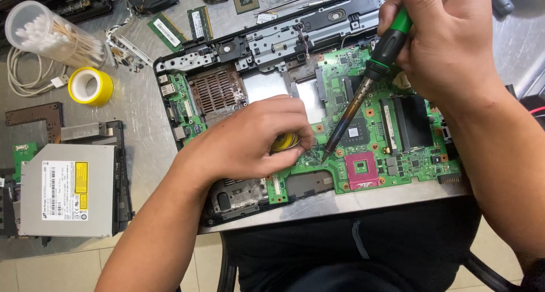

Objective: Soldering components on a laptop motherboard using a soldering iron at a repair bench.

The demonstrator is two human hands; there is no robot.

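Dark trousers are filling the frame's bottom, above pale floor tiles. The grey metal surface point(142, 107) is carrying an opened laptop base with a green motherboard point(392, 139). The left hand point(250, 141) is curling around a small yellow solder spool point(284, 141). The right hand point(448, 42) is gripping a green-handled soldering iron point(363, 93), its tip touching the board.

Both hands are bare, the left hand point(252, 139) and the right hand point(448, 42) without gloves or rings. The forearms show no sleeves. Dark trousers point(363, 258) cover the lap.
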